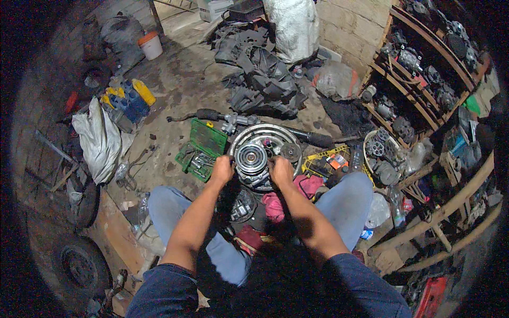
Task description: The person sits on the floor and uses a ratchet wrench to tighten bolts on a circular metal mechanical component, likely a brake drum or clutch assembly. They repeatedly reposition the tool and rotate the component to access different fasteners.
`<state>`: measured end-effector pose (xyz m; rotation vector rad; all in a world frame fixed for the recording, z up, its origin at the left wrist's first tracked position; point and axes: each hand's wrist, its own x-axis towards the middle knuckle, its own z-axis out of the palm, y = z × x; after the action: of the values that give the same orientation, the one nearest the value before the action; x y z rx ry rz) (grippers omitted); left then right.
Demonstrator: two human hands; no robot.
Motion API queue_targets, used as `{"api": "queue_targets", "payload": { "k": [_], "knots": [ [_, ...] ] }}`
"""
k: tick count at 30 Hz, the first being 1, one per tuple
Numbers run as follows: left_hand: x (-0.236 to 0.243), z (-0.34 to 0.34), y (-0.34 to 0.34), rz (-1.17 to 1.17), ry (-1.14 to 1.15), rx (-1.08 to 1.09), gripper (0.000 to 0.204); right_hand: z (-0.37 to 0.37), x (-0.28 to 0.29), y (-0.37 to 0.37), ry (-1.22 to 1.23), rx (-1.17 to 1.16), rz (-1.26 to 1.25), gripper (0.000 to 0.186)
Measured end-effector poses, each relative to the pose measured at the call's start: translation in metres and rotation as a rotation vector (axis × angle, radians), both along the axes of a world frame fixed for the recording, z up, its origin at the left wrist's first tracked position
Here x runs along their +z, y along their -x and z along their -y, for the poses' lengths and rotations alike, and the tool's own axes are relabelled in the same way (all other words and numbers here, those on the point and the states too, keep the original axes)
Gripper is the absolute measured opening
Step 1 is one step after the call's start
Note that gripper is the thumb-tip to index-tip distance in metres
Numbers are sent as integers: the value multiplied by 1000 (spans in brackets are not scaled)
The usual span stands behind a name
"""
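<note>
Both of my hands grip a metal compressor with a round grooved pulley (252,159) facing up, held over a silver wheel rim (260,131). My left hand (224,170) is closed on its left side, my right hand (281,170) closed on its right side; the fingertips are partly hidden. A small round metal part (291,152) sits at the rim's right. An open green socket case (196,156) lies just left, a pink cloth (307,188) by my right arm, and a dark metal part (243,206) between my forearms.
A steering rack (233,122) crosses behind the rim; a yellow tray (323,161) and a basin of parts (380,153) lie right, beside wooden shelves of compressors (403,63). Dark plastic pieces (254,74) lie behind. Yellow-topped containers (132,106), a white sack (98,140) and a tire (79,265) lie left.
</note>
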<state>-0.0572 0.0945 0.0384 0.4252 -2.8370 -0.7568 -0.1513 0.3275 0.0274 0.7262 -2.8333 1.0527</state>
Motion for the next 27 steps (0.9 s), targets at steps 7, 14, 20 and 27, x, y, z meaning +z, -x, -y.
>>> {"api": "queue_targets", "payload": {
  "k": [7, 14, 20, 27],
  "knots": [
    [1, -5, 0, -90, -45, -19, 21, 6, -5, 7, -104, -72, 10, 19],
    [15, -18, -3, -99, -29, 72, 21, 5, -6, 1, -63, -61, -35, 23],
    [10, -11, -5, -131, 52, -26, 20, 6, 5, -6, -85, -56, -75, 24],
    [6, -11, 0, -86, -24, 93, 27, 4, 9, -1, -137, -24, 47, 29]
  ]
}}
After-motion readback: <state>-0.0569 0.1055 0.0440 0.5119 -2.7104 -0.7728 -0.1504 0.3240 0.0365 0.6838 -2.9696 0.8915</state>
